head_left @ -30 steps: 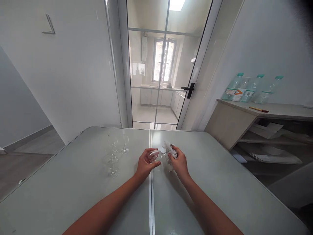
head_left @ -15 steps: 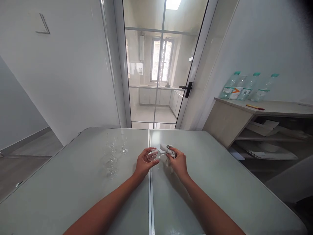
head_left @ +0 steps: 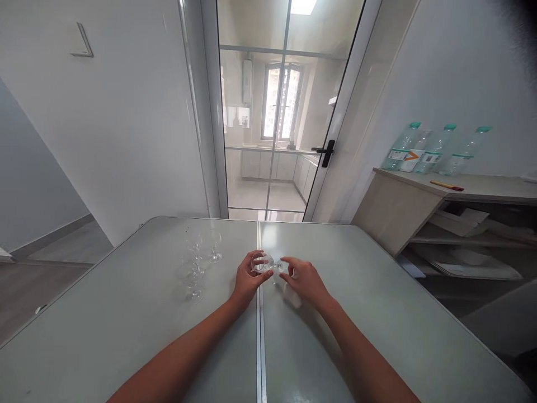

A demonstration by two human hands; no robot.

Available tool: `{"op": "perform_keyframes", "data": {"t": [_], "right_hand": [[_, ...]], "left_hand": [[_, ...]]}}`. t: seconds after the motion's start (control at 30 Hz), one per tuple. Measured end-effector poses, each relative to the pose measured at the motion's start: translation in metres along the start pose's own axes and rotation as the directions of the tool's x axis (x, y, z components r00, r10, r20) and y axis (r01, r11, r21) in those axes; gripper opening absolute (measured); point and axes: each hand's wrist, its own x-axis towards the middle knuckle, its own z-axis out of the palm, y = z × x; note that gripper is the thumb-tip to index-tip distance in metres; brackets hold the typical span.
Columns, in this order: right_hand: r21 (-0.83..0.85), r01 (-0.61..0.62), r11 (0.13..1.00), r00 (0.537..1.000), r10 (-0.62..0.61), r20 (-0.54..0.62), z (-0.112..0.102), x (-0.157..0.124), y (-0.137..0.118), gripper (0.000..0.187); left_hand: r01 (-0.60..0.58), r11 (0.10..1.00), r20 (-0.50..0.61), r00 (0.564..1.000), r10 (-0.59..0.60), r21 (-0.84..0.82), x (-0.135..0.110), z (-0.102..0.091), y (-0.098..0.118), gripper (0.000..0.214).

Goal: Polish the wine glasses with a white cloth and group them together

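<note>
A clear stemmed glass [head_left: 265, 264] lies on its side in the air above the table's middle seam, bowl to the left and foot to the right. My left hand [head_left: 247, 278] curls around its bowl, closed on it. At the foot, the thumb and forefinger of my right hand [head_left: 305, 281] pinch the glass. A pale patch [head_left: 292, 296] shows below my right hand; whether it is the cloth or its reflection is unclear. Several other clear stemmed glasses [head_left: 195, 294] stand upright in a cluster on the left half of the table.
The pale glossy table [head_left: 117, 336] has a metal seam down its middle. Beyond its far edge stands a glazed door [head_left: 268, 190] with a black handle. At right, a wooden shelf unit [head_left: 390, 207] carries several plastic bottles [head_left: 432, 154] and a thin yellow-and-red object [head_left: 447, 185].
The white cloth at my right fingertips has gone from there, and those fingers now pinch the glass's foot. My left hand keeps its hold on the bowl. The view has shifted slightly.
</note>
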Motion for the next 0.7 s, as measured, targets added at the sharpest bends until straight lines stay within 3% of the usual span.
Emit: {"op": "perform_keyframes", "data": {"t": [0.13, 0.33, 0.4, 0.47, 0.57, 0.63, 0.7], "right_hand": [[-0.271, 0.017, 0.963, 0.995, 0.009, 0.096, 0.011, -0.001, -0.004, 0.021], [-0.422, 0.072, 0.904, 0.985, 0.003, 0.175, 0.023, -0.001, -0.01, 0.017], [-0.453, -0.008, 0.892, 0.993, 0.059, 0.099, 0.025, 0.002, -0.004, 0.021], [-0.429, -0.168, 0.887, 0.985, 0.171, -0.031, 0.023, 0.006, 0.008, 0.025], [-0.28, -0.412, 0.867, 0.909, 0.37, -0.191, 0.015, 0.01, 0.038, 0.03], [-0.224, -0.487, 0.844, 0.868, 0.44, -0.229, 0.008, 0.01, 0.058, 0.031], [-0.214, -0.524, 0.824, 0.846, 0.475, -0.244, 0.002, 0.009, 0.075, 0.032]], "left_hand": [[0.015, 0.999, 0.091, 0.996, -0.018, 0.032, -0.003, 0.001, -0.002, 0.062], [0.027, 0.999, 0.18, 0.983, -0.034, 0.041, -0.006, 0.003, -0.006, 0.068], [0.004, 1.0, 0.168, 0.986, -0.001, -0.021, -0.005, 0.003, -0.007, 0.082], [-0.029, 0.998, 0.12, 0.992, 0.037, -0.064, -0.003, 0.003, -0.008, 0.087], [0.002, 1.0, 0.063, 0.998, 0.0, -0.025, 0.0, 0.002, -0.008, 0.055], [0.072, 0.997, 0.072, 0.995, -0.072, 0.012, 0.001, 0.001, -0.008, 0.036], [0.123, 0.992, 0.098, 0.987, -0.125, 0.031, 0.001, 0.001, -0.007, 0.035]]}}
